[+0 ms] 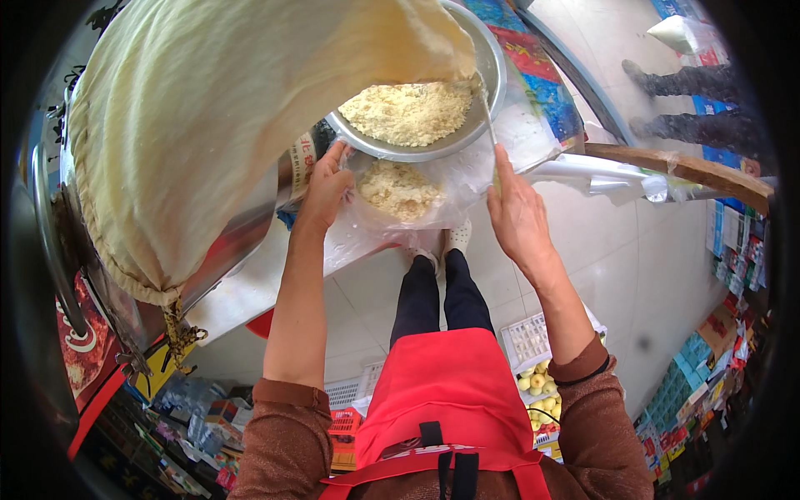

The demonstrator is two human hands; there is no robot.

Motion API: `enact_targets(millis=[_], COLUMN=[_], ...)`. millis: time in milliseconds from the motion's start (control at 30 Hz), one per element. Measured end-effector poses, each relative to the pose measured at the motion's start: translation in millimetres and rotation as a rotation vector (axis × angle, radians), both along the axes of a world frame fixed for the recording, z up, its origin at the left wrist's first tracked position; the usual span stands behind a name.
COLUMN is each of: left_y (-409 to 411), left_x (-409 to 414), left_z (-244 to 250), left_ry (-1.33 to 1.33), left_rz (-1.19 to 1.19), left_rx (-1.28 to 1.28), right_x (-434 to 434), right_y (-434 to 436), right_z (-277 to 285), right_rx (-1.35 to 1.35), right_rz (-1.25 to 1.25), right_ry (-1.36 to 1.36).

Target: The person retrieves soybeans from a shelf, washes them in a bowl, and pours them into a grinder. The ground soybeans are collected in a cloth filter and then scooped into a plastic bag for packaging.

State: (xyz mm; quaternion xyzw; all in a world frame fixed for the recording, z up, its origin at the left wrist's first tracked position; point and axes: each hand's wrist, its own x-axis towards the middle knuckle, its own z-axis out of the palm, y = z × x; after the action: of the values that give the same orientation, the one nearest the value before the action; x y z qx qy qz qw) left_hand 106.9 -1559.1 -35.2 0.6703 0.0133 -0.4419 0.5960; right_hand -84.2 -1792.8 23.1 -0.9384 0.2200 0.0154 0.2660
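Note:
A metal bowl (pixel 484 134) holds a heap of pale yellow crumbly meal (pixel 409 112). At its near side, a clear plastic bag (pixel 437 215) contains more of the crumbly meal (pixel 400 190). My left hand (pixel 328 187) grips the left edge of this bag just under the bowl's rim. In my right hand (pixel 520 215) is a thin, long-handled tool (pixel 489 122), pointing up across the bowl's right rim. Its far end meets the edge of a large cream cloth bag (pixel 219 125), so its shape there is hidden. That cloth overhangs much of the bowl.
A metal machine (pixel 247 234) stands left beneath the cloth, whose tied cord (pixel 178 325) dangles. A wooden bar (pixel 687 169) juts out at right. Crates of yellow fruit (pixel 540 387) sit on the floor by my right side. Another person's legs (pixel 694 103) show upper right.

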Motion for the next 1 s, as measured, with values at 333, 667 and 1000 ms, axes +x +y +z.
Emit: enact_targets(millis=[333,667,1000], left_y=[-0.7,5.7,17.4], left_x=[-0.5,0.9,-8.1], left_z=[-3.1,1.0,15.9], left_ry=[0.018,-0.014,-0.094], left_rz=[-0.015,0.005,-0.002], left_rx=[0.0,0.049,0.025], right_x=[16.5,-20.8,-90.6], right_y=[14.9,6.1,70.5], right_z=[-16.9,14.4,18.7], right_rx=[1.917,1.93,0.639], right_rz=[-0.655,-0.537,0.09], right_ry=[0.085,0.011,-0.025])
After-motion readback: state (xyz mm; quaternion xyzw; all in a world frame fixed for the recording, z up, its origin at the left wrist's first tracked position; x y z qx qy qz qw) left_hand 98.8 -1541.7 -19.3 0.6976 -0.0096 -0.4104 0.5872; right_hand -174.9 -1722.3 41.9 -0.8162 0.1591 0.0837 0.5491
